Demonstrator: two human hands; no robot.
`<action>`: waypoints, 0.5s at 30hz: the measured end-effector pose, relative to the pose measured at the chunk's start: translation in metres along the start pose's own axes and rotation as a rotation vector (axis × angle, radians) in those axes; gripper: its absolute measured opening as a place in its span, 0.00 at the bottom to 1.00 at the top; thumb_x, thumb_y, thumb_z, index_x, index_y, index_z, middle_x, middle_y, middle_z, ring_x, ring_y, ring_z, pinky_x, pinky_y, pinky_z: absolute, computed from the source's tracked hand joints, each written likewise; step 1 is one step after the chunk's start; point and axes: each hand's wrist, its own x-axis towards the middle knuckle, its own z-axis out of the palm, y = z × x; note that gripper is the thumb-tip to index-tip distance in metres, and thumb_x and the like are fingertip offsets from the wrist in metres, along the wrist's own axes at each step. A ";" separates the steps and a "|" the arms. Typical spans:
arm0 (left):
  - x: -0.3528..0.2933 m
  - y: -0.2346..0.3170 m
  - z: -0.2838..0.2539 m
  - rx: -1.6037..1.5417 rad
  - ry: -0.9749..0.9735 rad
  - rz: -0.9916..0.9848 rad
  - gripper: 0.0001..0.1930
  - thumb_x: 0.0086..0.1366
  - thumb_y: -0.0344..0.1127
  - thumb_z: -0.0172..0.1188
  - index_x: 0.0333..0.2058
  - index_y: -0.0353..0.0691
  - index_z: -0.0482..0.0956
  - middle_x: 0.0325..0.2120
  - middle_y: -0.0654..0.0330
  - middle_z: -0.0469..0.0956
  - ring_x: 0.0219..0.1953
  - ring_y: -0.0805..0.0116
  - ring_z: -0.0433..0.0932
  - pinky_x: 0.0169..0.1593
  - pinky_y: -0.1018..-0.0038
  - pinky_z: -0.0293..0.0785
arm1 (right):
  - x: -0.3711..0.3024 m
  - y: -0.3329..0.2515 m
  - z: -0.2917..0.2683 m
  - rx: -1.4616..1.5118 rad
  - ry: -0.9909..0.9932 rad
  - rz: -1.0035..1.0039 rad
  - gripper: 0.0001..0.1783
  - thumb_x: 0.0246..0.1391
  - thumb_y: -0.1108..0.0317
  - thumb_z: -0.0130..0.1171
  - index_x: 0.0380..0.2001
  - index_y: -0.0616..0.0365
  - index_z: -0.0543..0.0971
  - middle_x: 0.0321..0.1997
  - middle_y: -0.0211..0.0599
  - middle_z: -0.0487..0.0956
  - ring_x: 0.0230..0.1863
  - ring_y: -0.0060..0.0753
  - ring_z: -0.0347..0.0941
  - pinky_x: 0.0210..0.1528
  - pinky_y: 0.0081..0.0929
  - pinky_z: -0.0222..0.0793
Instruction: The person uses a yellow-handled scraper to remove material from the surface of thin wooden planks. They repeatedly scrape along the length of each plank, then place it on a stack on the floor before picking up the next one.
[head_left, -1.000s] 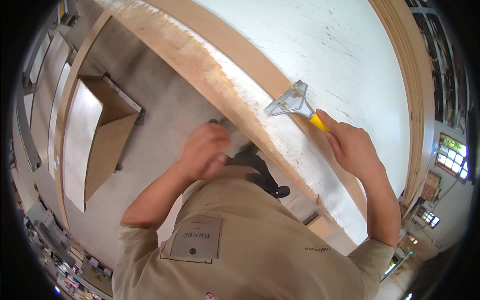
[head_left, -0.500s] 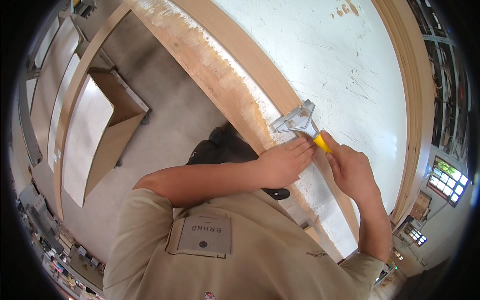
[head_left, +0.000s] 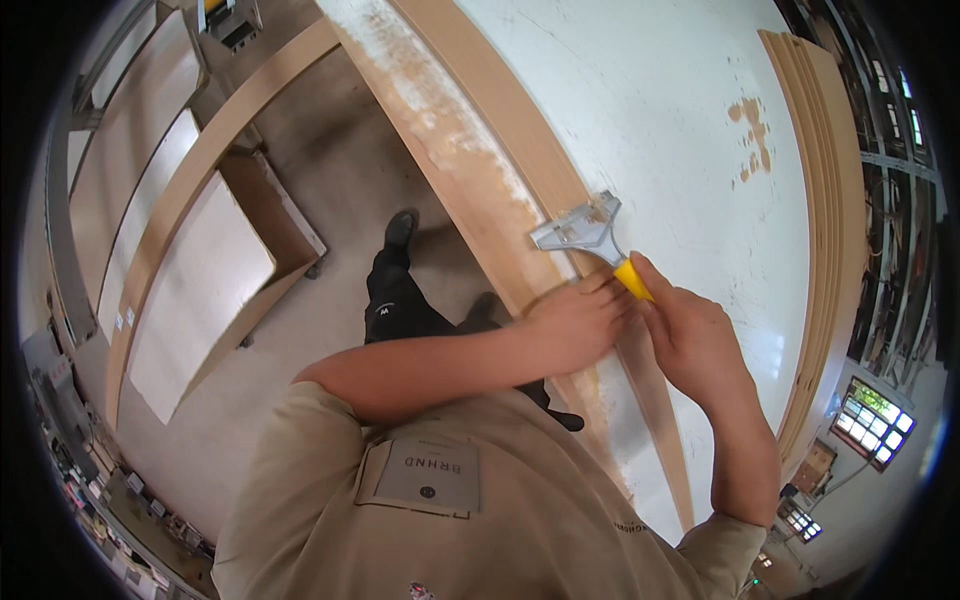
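A scraper with a wide metal head [head_left: 585,225] and a yellow handle lies gripped in my right hand [head_left: 690,330], which is closed round the handle. Its head lies across a long light-brown wooden strip [head_left: 500,90]. Just below the scraper, my left hand [head_left: 575,325] rests over the strip with its fingers stretched out and close together. Its fingertips reach close to the yellow handle and are partly hidden. Beside the strip, toward my body, runs a worn wooden edge [head_left: 465,175] with patchy white and yellowish residue.
Under the strip is a scratched white tabletop [head_left: 640,90] with brown stains. A stack of thin boards [head_left: 825,200] lies along its right side. To the left, a curved wooden strip [head_left: 190,190] passes over white-topped panels [head_left: 205,290] above the grey floor.
The surroundings have shifted in view, and my leg and shoe now show more fully beside the table. Both hands keep nearly the same pose, with the scraper still in my right hand.
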 end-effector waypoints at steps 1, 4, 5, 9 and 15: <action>-0.003 -0.013 -0.007 0.025 -0.017 0.057 0.24 0.59 0.42 0.62 0.52 0.35 0.78 0.53 0.52 0.76 0.60 0.55 0.71 0.67 0.62 0.64 | 0.010 -0.010 -0.007 -0.007 -0.024 0.030 0.30 0.66 0.63 0.53 0.70 0.40 0.66 0.29 0.47 0.79 0.27 0.54 0.77 0.34 0.48 0.74; -0.005 -0.029 -0.010 -0.416 -0.225 -0.072 0.24 0.66 0.37 0.52 0.58 0.33 0.74 0.63 0.53 0.69 0.68 0.59 0.64 0.73 0.65 0.52 | 0.039 -0.039 -0.023 -0.011 -0.063 0.086 0.31 0.65 0.64 0.54 0.70 0.40 0.66 0.28 0.47 0.79 0.28 0.54 0.77 0.34 0.48 0.74; -0.003 -0.026 -0.010 -0.291 -0.311 0.001 0.25 0.66 0.37 0.51 0.59 0.32 0.73 0.64 0.53 0.69 0.68 0.58 0.63 0.74 0.64 0.51 | 0.050 -0.047 -0.024 -0.001 -0.041 0.071 0.31 0.65 0.64 0.55 0.70 0.40 0.66 0.27 0.47 0.79 0.28 0.55 0.78 0.34 0.48 0.74; 0.004 -0.030 0.016 -0.339 -0.478 0.106 0.28 0.67 0.38 0.49 0.64 0.31 0.69 0.68 0.51 0.65 0.71 0.55 0.59 0.75 0.59 0.45 | 0.107 -0.089 -0.050 -0.038 -0.037 0.059 0.31 0.64 0.64 0.56 0.70 0.41 0.66 0.27 0.48 0.79 0.28 0.55 0.78 0.33 0.48 0.74; -0.003 -0.040 -0.011 0.190 -0.367 0.434 0.31 0.70 0.39 0.48 0.68 0.32 0.63 0.72 0.51 0.57 0.74 0.55 0.52 0.76 0.55 0.42 | 0.181 -0.130 -0.076 -0.031 0.002 0.014 0.30 0.65 0.64 0.54 0.70 0.43 0.67 0.28 0.50 0.79 0.30 0.56 0.78 0.34 0.48 0.74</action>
